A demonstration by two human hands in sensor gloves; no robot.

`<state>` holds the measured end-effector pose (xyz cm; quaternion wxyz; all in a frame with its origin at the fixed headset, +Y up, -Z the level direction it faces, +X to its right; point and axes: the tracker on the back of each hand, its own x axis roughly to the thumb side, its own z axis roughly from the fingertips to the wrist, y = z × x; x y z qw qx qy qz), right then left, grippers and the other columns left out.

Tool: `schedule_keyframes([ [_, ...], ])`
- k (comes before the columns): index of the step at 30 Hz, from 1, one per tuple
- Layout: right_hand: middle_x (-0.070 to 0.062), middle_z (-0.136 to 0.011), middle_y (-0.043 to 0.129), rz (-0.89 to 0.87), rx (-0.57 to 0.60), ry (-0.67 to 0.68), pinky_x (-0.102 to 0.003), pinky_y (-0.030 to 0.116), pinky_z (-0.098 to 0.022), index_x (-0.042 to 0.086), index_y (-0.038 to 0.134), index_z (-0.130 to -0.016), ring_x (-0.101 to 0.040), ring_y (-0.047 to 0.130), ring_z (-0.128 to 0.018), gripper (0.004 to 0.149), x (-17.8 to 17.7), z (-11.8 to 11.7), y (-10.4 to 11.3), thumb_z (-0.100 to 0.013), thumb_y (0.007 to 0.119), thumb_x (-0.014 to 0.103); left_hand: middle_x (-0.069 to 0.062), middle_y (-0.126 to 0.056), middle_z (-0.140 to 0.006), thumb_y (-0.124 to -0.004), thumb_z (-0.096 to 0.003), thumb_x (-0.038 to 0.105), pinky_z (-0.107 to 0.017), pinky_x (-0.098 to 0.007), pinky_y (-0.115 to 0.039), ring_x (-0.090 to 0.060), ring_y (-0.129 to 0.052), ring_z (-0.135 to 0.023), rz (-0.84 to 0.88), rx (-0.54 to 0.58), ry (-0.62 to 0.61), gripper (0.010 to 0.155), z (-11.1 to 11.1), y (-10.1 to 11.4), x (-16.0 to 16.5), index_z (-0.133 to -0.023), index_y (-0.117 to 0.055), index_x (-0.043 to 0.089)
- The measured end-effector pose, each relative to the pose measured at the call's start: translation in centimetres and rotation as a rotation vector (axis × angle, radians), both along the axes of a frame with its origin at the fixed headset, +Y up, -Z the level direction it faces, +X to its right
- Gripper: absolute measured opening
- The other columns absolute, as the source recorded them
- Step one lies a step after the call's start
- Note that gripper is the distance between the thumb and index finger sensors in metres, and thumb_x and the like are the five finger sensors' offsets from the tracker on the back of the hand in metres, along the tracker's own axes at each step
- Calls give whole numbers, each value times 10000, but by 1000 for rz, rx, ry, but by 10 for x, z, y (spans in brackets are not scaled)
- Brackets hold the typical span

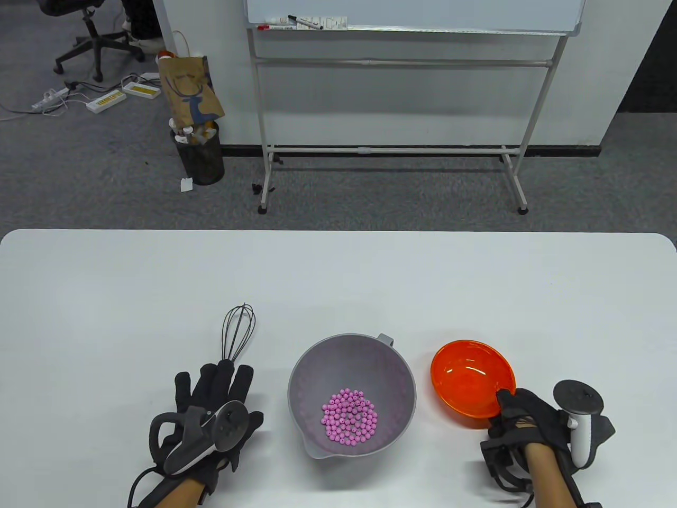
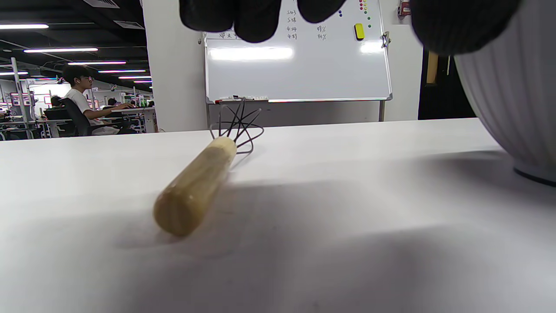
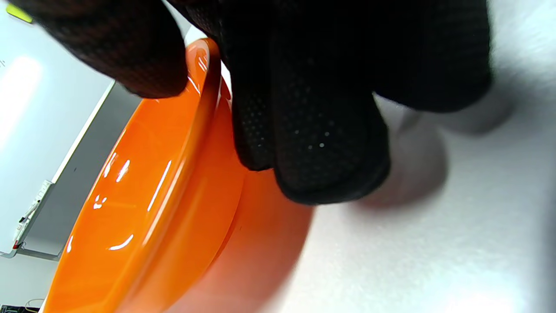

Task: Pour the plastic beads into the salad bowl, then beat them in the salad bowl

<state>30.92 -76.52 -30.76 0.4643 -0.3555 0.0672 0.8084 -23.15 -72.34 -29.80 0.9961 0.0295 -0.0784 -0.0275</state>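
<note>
Table view, looking down on a white table [image 1: 106,275]. The left hand [image 1: 211,407], in a black glove, lies with straight, spread fingers [image 1: 219,373] over the handle of a whisk [image 1: 238,330]; the wire head sticks out just beyond the fingertips. Whether the fingers touch the handle cannot be told here. Just right of that hand stands a grey salad bowl [image 1: 351,394], with pink plastic beads [image 1: 349,415] heaped at its bottom. Right of it, the right hand [image 1: 523,418] pinches the near rim of an orange bowl [image 1: 472,382], which looks tilted.

Left wrist view, low along the table. The whisk [image 2: 202,182] lies flat, its wooden handle end towards the camera, below the gloved fingertips [image 2: 256,19] that hang in from above, apart from it. The salad bowl's ribbed wall [image 2: 512,104] rises at the right.

Right wrist view, close up. The thumb [image 3: 113,48] sits inside the orange bowl's [image 3: 143,204] rim, and the other fingers [image 3: 321,130] curl against its outer wall, gripping it.
</note>
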Motion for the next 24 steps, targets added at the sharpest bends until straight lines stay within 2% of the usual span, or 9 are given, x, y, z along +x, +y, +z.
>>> schedule_keyframes([
  [4,-151,-639,994,183,-38,-3,-419,857,-288,57,632,-986,-305,1110,-333,733,-2,8,10,-447,841,507,-83,-409,-1243,-681,-450,671,-745,-706,-249,-381,-466,-1148,19,4,0,815,1,2,-1,-1116,-354,336],
  [7,-176,-699,964,393,23,-9,-453,836,-339,76,613,-1002,-348,1091,-407,748,-8,17,35,-442,853,510,-82,-408,-1244,-678,-448,673,-746,-705,-249,-380,-466,-1148,33,11,-3,815,3,5,-1,-1116,-354,336],
  [9,-175,-754,939,438,88,25,-464,823,-381,109,602,-1018,-359,1078,-463,749,-16,20,50,-442,855,516,-81,-408,-1243,-677,-449,672,-745,-705,-250,-380,-467,-1148,45,16,-8,815,3,7,0,-1117,-353,335],
  [12,-195,-912,821,386,245,163,-528,748,-522,162,550,-1058,-419,992,-671,759,-38,26,76,-457,858,507,-80,-405,-1244,-676,-449,672,-746,-705,-249,-380,-465,-1148,66,20,-9,813,4,10,1,-1116,-352,337],
  [14,-141,-1055,672,462,318,267,-582,613,-668,238,523,-1081,-415,832,-902,760,-55,31,90,-459,869,505,-81,-407,-1243,-675,-450,673,-745,-705,-250,-377,-466,-1148,80,26,-9,813,4,12,1,-1116,-352,337],
  [18,-45,-1189,397,637,386,402,-627,391,-786,320,467,-1099,-366,529,-1128,820,-81,42,90,-434,886,551,-83,-410,-1242,-675,-450,673,-746,-706,-251,-379,-467,-1148,96,37,-5,813,5,14,-1,-1116,-354,336],
  [20,-21,-1202,356,709,408,439,-636,340,-799,335,463,-1100,-350,465,-1158,840,-88,45,79,-418,891,574,-83,-410,-1243,-674,-449,674,-746,-706,-252,-380,-469,-1147,101,41,1,814,5,15,-3,-1117,-355,335],
  [23,3,-1213,276,775,315,531,-646,269,-808,357,436,-1102,-330,356,-1189,868,-94,45,67,-402,883,609,-80,-410,-1245,-666,-445,685,-747,-707,-252,-379,-468,-1149,103,46,16,817,3,16,-6,-1117,-357,339],
  [24,6,-1213,273,775,331,530,-647,262,-808,358,435,-1102,-329,346,-1190,871,-94,46,66,-398,881,613,-83,-413,-1244,-663,-442,689,-747,-707,-255,-378,-471,-1148,107,51,24,821,3,16,-7,-1118,-360,334],
])
